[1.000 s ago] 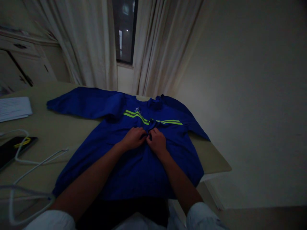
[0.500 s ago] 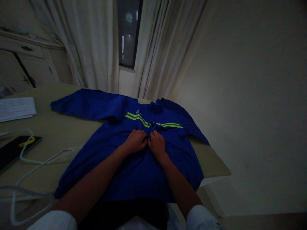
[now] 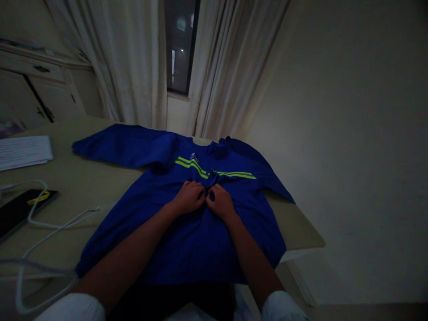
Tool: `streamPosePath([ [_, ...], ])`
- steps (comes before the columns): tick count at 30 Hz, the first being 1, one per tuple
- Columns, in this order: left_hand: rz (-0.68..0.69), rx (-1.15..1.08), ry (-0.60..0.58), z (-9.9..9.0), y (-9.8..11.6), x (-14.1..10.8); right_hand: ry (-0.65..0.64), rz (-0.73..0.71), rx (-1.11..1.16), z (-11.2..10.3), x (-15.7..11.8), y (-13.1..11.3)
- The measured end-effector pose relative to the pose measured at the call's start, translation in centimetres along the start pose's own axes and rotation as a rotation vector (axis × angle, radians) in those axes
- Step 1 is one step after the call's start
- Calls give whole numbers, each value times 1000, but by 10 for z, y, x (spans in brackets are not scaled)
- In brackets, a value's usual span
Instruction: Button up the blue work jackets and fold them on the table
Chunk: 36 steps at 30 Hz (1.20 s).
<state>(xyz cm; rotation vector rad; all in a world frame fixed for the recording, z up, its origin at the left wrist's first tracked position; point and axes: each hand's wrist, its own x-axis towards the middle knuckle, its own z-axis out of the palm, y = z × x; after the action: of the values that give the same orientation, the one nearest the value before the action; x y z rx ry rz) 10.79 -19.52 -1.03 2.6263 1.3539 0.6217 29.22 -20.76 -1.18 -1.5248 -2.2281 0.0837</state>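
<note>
A blue jacket (image 3: 133, 209) with yellow-green chest stripes and a small white emblem lies spread over the table, its collar toward the window. One sleeve stretches out to the left; the other hangs toward the right edge. My left hand (image 3: 190, 196) is closed on the jacket's front at the middle, just below the stripes. Close beside it, my right hand (image 3: 220, 199) pinches the fabric on the other side of the front opening. The fingertips of both hands nearly meet, and the exact bit of cloth or fastener between them is too dark to make out.
The beige table (image 3: 290, 223) ends at the right near a plain wall (image 3: 351, 156). To the left lie folded papers (image 3: 26, 150), a dark phone-like slab (image 3: 16, 211) and a white cable (image 3: 63, 226). Curtains (image 3: 133, 62) and a cabinet (image 3: 50, 89) stand behind.
My right hand's fingers have curled a little more at the front opening. The jacket and my left hand stay nearly where they were; the view has shifted slightly.
</note>
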Motion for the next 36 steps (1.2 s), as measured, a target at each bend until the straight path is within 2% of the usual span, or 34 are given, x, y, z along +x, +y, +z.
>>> streamPosePath([
  [13,37,13,26,-7,6,0,5,22,-142,-3,2,-8],
  [18,28,11,7,-5,4,0,46,1,11,2,3,3],
  [22,19,23,-2,0,1,0,23,-64,127,4,5,11],
  [28,41,42,-7,-3,3,-1,-1,10,-104,3,5,0],
  [32,41,57,-13,-7,6,-1,-41,-2,-257,2,5,-7],
  [36,41,37,-3,-7,4,-1,-57,-13,-312,-1,5,-10],
])
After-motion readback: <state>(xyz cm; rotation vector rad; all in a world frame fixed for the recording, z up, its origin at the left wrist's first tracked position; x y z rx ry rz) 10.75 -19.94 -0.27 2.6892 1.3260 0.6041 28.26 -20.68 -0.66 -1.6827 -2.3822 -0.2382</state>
